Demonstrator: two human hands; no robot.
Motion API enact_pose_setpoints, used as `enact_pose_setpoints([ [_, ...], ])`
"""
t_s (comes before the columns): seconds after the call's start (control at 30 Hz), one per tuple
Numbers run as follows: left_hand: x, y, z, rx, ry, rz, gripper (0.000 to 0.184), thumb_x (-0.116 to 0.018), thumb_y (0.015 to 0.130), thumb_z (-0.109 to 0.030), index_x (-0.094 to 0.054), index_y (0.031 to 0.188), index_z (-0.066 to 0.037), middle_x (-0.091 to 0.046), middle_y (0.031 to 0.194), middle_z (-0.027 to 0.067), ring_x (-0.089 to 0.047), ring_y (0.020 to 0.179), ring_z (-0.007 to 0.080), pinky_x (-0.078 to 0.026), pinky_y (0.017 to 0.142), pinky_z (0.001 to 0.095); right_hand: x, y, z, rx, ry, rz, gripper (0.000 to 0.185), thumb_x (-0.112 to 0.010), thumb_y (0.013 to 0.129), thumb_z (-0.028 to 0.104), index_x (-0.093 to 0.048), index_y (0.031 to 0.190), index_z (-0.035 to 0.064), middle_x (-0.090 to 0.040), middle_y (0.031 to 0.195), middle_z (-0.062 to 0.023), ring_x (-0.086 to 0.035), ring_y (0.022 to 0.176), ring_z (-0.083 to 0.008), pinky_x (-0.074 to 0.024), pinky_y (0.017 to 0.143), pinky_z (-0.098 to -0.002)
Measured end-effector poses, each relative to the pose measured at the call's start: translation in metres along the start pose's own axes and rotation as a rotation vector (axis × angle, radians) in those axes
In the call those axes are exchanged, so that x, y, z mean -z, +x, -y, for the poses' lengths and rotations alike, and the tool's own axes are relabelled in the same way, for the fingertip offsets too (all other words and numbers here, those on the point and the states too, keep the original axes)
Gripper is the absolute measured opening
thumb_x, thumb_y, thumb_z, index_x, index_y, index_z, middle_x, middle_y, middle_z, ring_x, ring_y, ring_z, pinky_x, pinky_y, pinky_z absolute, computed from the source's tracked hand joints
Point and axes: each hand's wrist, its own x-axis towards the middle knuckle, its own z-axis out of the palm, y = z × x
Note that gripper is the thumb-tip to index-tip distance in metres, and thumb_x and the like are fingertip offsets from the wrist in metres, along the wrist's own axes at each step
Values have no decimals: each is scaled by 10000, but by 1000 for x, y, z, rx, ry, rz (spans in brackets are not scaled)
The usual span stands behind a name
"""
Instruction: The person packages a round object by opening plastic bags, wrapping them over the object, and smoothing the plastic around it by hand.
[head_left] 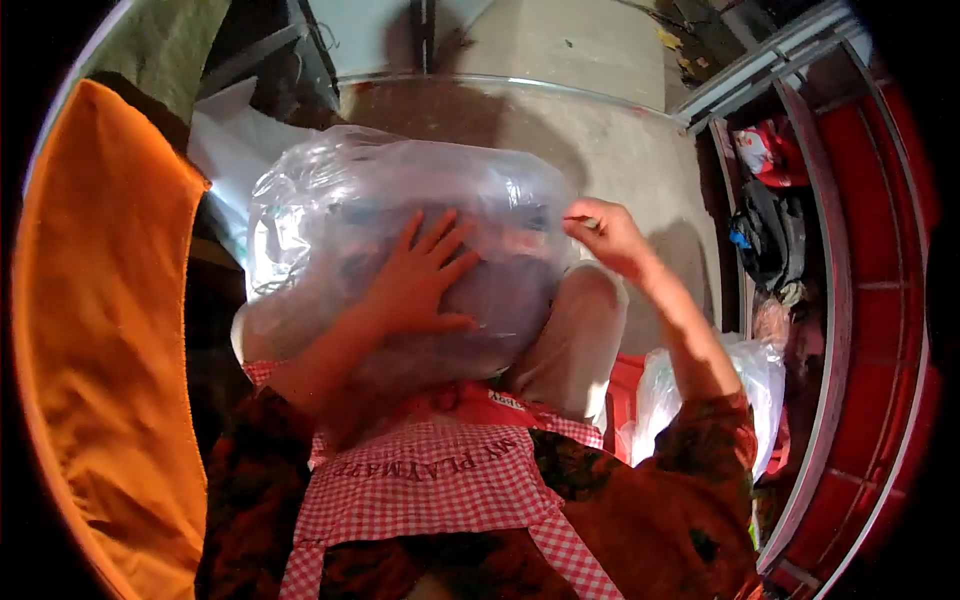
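A large, clear plastic bag (480, 185) rests across my lap, with dark, folded-looking contents that show dimly through it. My left hand (420, 280) lies flat on top of the bag, its fingers spread. Just off the bag's right side is my right hand (610, 235), thumb and forefinger pinched together. Whatever may be between those fingertips is too small to make out. The bag's crumpled left end bunches up in shiny folds.
Orange cloth (110, 350) hangs along the left. On the right stands a metal-framed rack (825, 250) with a black bag (775, 235) in it. A white plastic bag (655, 395) sits beside my right knee. Concrete floor (640, 150) lies ahead.
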Motion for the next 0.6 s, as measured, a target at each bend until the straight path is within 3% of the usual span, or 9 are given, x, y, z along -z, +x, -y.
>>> enact_pose_setpoints([
  [0.03, -1, -1, 0, 7, -11, 19, 886, -647, 727, -635, -474, 1393, -78, -255, 1552, 189, -152, 1461, 375, -39, 1156, 597, -12, 6, 13, 312, 55, -139, 299, -660, 902, 254, -631, 1115, 47, -629, 1195, -118, -584, 1131, -234, -474, 942, -367],
  [0.1, 1, 0, 1, 13, -35, 35, 905, -650, 723, -631, -449, 1412, -80, -240, 1559, 188, -143, 1462, 380, -37, 1154, 599, -28, 40, 17, 458, -286, -172, 451, -671, 897, 236, -540, 1297, 76, -451, 1436, -138, -424, 1333, -279, -385, 1050, -382],
  [0.17, 5, 5, 2, 14, -36, 73, 919, -661, 721, -614, -420, 1432, -84, -226, 1565, 186, -131, 1464, 386, -49, 1151, 603, -44, 97, -30, 396, -229, -107, 518, -630, 926, 288, -481, 1390, 113, -332, 1527, -131, -349, 1386, -291, -348, 1080, -386],
  [0.23, 13, 9, -3, 34, -23, 143, 931, -681, 721, -583, -387, 1454, -91, -211, 1571, 185, -115, 1467, 394, -73, 1147, 609, -51, 180, -94, 337, 72, 7, 546, -610, 930, 359, -486, 1397, 104, -399, 1494, -123, -383, 1367, -284, -354, 1071, -388],
  [0.33, 15, 11, -4, 128, -153, 231, 961, -697, 705, -609, -375, 1464, -114, -211, 1573, 176, -122, 1463, 400, -57, 1157, 597, -94, 246, -178, -79, 514, 307, 495, -607, 928, 347, -520, 1343, 93, -470, 1389, -111, -433, 1272, -264, -380, 1018, -378],
  [0.43, 22, 20, 0, 145, -185, 329, 951, -702, 704, -605, -382, 1461, -126, -212, 1572, 180, -128, 1463, 402, -79, 1154, 600, -136, 265, -220, -235, 639, 442, 438, -613, 922, 328, -549, 1282, 85, -512, 1286, -97, -464, 1166, -239, -401, 954, -364],
  [0.53, 28, 25, 1, 192, -232, 360, 922, -733, 715, -505, -363, 1470, -126, -206, 1580, 158, -147, 1466, 384, -174, 1147, 566, -153, 275, -247, -315, 717, 537, 383, -618, 917, 309, -577, 1220, 78, -555, 1183, -83, -495, 1060, -215, -421, 890, -350],
  [0.6, 28, 27, 3, 199, -263, 367, 919, -732, 717, -504, -364, 1470, -128, -212, 1580, 152, -158, 1464, 380, -171, 1149, 562, -159, 274, -260, -356, 759, 577, 348, -622, 913, 296, -597, 1179, 73, -583, 1115, -74, -516, 989, -199, -435, 848, -341],
])
